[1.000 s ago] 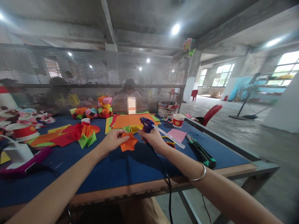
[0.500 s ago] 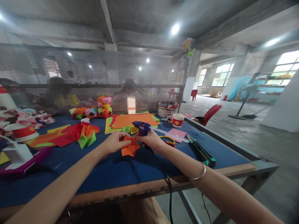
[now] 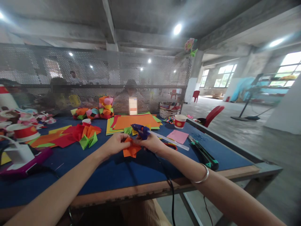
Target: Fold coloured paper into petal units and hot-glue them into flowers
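My left hand (image 3: 116, 144) pinches a folded orange paper piece (image 3: 131, 150) just above the blue table top (image 3: 113, 172). My right hand (image 3: 152, 142) is wrapped round a blue glue gun (image 3: 140, 130), whose nozzle points left and down at the paper. A clear glue stick (image 3: 171, 140) juts out of the gun's back to the right. Its black cord (image 3: 170, 188) runs down over the table's front edge.
A stack of coloured paper sheets (image 3: 134, 121) lies behind my hands, folded red and green pieces (image 3: 86, 135) to the left. A red paper cup (image 3: 180, 121), a pink sheet (image 3: 178, 136) and a green-handled tool (image 3: 204, 155) are on the right. A mesh screen (image 3: 94, 78) closes the back.
The glue gun has tipped forward and come down to the left, its nozzle now at the orange paper. My left hand has kept hold of the paper and shifted slightly.
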